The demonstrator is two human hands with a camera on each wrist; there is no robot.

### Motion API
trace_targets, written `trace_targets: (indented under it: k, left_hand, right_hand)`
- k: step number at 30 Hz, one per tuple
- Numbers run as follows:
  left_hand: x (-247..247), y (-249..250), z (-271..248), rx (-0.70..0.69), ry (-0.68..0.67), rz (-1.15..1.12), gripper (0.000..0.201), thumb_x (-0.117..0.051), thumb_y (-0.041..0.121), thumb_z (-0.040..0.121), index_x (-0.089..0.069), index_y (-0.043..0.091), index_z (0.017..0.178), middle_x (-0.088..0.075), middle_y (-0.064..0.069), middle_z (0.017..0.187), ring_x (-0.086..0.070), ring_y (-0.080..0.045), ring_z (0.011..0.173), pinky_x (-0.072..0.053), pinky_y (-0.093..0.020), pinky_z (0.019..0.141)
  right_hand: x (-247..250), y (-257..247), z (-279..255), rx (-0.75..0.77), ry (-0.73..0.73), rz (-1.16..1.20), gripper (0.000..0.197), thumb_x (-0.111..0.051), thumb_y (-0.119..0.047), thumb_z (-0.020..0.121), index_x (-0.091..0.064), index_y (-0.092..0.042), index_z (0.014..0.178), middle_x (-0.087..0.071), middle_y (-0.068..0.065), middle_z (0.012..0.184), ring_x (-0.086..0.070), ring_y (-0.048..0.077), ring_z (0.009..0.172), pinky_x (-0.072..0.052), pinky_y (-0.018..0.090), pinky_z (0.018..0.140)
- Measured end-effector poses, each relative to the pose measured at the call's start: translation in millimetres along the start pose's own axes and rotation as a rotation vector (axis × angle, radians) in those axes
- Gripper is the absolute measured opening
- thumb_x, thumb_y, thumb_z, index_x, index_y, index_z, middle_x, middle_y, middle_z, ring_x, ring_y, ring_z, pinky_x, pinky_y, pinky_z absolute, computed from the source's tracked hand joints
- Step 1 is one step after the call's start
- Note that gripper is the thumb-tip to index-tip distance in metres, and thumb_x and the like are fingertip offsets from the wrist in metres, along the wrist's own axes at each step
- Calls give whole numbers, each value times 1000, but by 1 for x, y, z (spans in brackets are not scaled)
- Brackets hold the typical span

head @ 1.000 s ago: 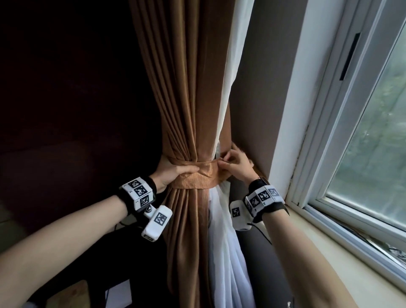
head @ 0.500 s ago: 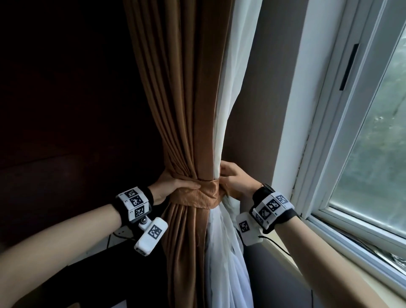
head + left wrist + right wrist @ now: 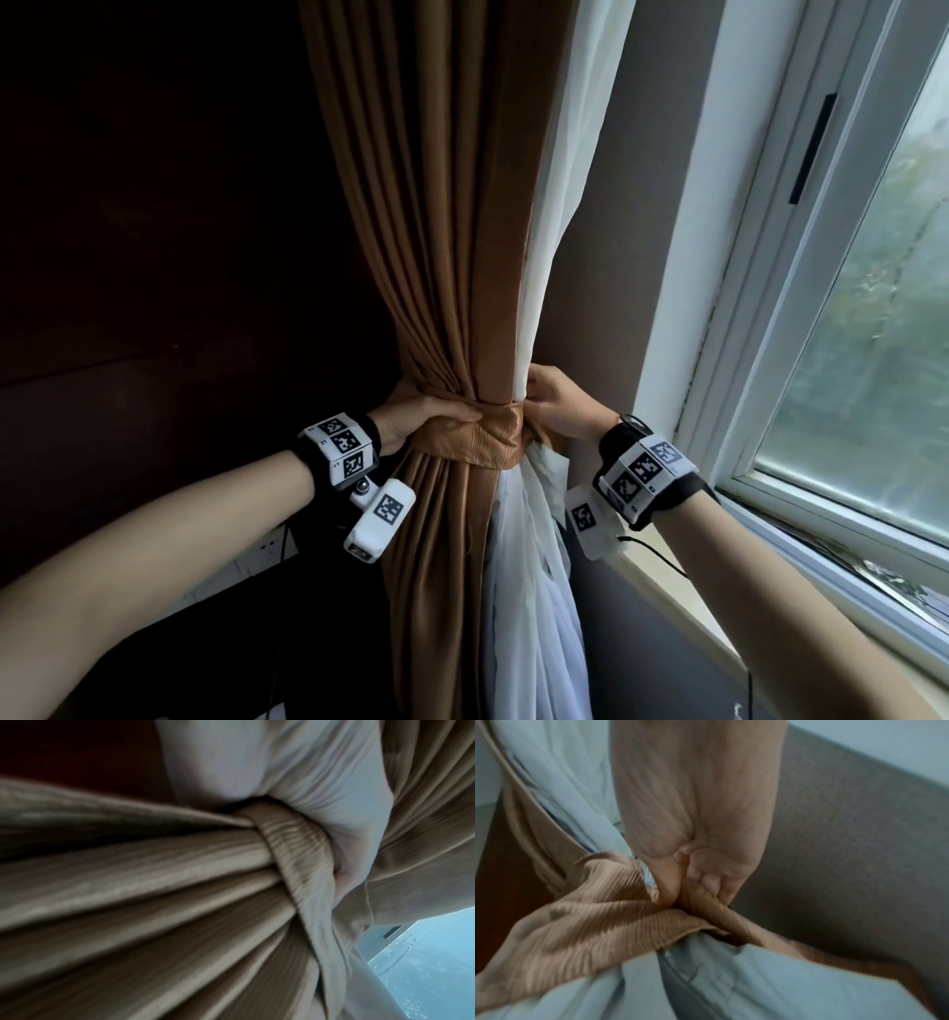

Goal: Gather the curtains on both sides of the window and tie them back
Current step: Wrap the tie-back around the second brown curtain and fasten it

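A brown pleated curtain (image 3: 452, 231) and a white sheer curtain (image 3: 534, 591) hang bunched together left of the window. A ribbed tan tieback band (image 3: 477, 442) wraps round the bunch at its waist. My left hand (image 3: 421, 411) grips the left side of the bunch, thumb lying over the band's top edge. My right hand (image 3: 554, 406) pinches the band's end behind the sheer, against the wall. In the left wrist view the band (image 3: 295, 850) curls under my palm. In the right wrist view my fingertips (image 3: 700, 878) clamp the twisted band end (image 3: 706, 910).
The window (image 3: 862, 360) with its white frame stands to the right, and a pale sill (image 3: 719, 616) runs below it. A grey wall strip (image 3: 606, 257) lies behind the curtains. Dark wood panelling (image 3: 154, 257) fills the left. A wall socket (image 3: 267, 545) shows under my left forearm.
The view has tilted upward. My right hand has slipped further behind the sheer at the band's end, and my left hand keeps its grip; the band sits tighter round the bunch.
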State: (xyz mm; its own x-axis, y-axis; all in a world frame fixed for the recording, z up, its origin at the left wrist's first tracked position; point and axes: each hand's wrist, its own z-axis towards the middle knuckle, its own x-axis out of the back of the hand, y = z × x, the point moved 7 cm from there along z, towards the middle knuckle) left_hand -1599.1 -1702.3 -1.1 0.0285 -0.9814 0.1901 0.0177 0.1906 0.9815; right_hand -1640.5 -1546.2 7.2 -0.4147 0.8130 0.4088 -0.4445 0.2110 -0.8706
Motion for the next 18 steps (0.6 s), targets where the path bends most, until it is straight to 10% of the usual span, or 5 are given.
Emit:
trace_targets:
  k: [6,9,18]
  left_hand:
    - [1,-4,3,19,-5,3,76,-87,30,31,-69,12,103,-73,2,102,-66,-14,101,-49,-31,95]
    - [7,-4,4,15,17,-1,73,-87,30,31,-70,13,100,-73,1,101,-66,-15,101,-50,-32,95]
    - [16,-1,-7,-5,38,-16,58,-84,16,44,-68,14,100,-72,4,98,-66,-9,95,-50,-21,79]
  right_hand:
    - [37,8,-19,14,373,-462,18,-78,-19,75,-60,-17,70,-56,2,91,-53,18,88,-45,32,80]
    - [47,-1,-40,-51,596,-548,14,-75,-27,79,-65,-17,78,-49,-1,91,-47,16,87,-39,27,72]
    - [-6,-6,-17,-111,601,-398,12,-45,-17,95,-44,-5,91,-61,11,81,-55,34,74,-40,35,64]
